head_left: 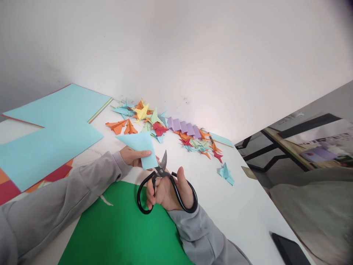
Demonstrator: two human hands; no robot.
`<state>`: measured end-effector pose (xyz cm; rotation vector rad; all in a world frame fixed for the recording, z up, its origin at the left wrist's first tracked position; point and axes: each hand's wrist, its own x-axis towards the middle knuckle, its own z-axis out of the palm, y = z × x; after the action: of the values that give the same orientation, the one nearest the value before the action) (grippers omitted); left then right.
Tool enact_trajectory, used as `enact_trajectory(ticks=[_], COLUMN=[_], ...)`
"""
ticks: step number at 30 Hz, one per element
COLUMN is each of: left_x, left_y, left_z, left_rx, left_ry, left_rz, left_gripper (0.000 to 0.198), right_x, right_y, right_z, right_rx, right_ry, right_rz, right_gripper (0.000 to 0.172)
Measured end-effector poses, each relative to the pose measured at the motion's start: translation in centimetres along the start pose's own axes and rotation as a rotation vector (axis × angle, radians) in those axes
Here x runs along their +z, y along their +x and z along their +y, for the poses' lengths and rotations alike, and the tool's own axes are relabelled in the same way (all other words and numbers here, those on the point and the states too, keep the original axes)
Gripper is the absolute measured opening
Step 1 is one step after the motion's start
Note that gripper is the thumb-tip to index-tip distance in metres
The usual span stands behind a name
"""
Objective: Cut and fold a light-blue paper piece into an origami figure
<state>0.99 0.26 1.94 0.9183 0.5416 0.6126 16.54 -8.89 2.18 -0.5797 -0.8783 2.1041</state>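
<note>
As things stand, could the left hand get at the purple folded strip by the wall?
Probably not yet: the left hand is holding the blue paper, though only bare table lies between it and the purple strip.

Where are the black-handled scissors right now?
The black-handled scissors sit centre frame in the right hand, above the green paper sheet, blades meeting the light-blue paper piece held by the left hand.
</note>
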Motion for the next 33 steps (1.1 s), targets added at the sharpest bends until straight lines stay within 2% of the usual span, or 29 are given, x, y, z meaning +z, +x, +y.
enact_trajectory(ticks=[5,14,25,33], left_x=[0.0,0.0,-0.7,-0.7], left_y=[0.1,0.2,0.2,0.1], left_z=[-0.2,-0.2,-0.1,-0.2], left_rx=[0.029,0.038,0.036,0.014], left_ry=[-0.021,-0.026,0.004,0.024], left_rz=[-0.031,-0.074,-0.104,-0.104], left_gripper=[0.030,0.032,0.028,0.031], right_x=[0.0,-0.2,-0.8,-1.1], right_y=[0.1,0.2,0.0,-0.2], right_z=[-0.2,-0.3,-0.2,-0.5], right_rx=[0.011,-0.045,-0.015,0.063], right_ry=[-0.025,0.002,-0.028,0.010], right_rz=[0.036,-0.031,0.087,-0.065], right_gripper=[0.076,0.083,0.083,0.085])
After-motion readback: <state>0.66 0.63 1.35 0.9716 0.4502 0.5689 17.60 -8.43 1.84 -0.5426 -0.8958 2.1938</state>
